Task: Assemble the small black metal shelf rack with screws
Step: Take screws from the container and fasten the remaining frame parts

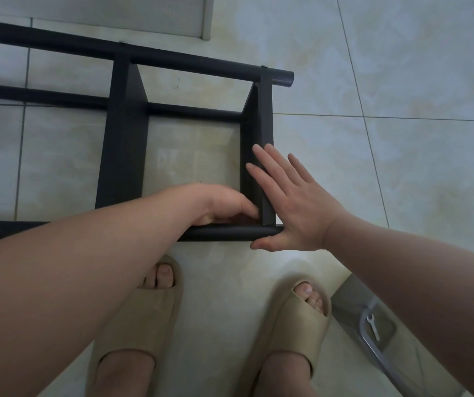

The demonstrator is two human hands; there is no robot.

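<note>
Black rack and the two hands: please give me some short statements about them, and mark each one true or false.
1. The right hand lies flat, fingers straight, against the end panel of the rack. True.
2. The left hand reaches inside the frame at the near corner. True.
3. The right hand holds the wrench. False: the wrench lies apart, near the right slipper.
4. The rack stands upright. False: it lies down on the tiled floor.
</note>
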